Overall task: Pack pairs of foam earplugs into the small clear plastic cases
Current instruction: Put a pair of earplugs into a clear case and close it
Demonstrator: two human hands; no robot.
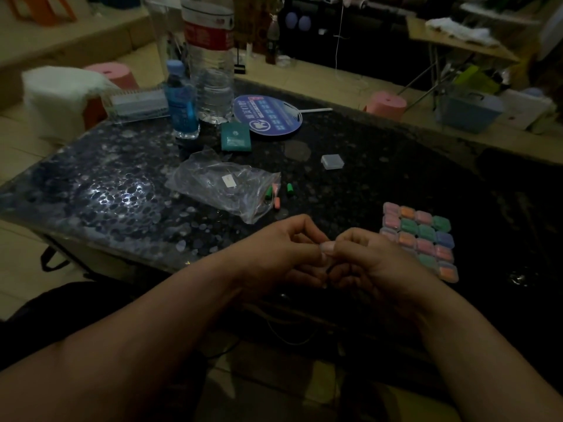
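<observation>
A small pale item point(327, 247) is held just above the near edge of the worktop point(396, 153), pinched between the left hand point(280, 254) and the right hand point(374, 263). The fingers point(304, 231) of both hands are curled and closed on it, meeting tip to tip. In the dim light it cannot be told whether it is a case or an earplug.

Just right of the right hand, a block of filled cases point(419, 239) is laid out in rows on the worktop, with pink, orange, green and blue contents seen through the lids. Farther back, a single clear case point(332, 162) is set apart on its own. A crumpled clear plastic bag point(219, 184) lies beyond the left hand. At its mouth are loose earplugs: a green earplug point(289, 189), a second green one point(269, 193) and a pink one point(276, 202).

Behind the bag, a teal packet point(236, 137) is placed beside a round blue hand fan point(268, 115). A large water bottle point(211, 65) and a small blue bottle point(181, 102) stand upright at the far left, next to a clear box point(137, 102). Two pink stools point(387, 105) are seen beyond the worktop.
</observation>
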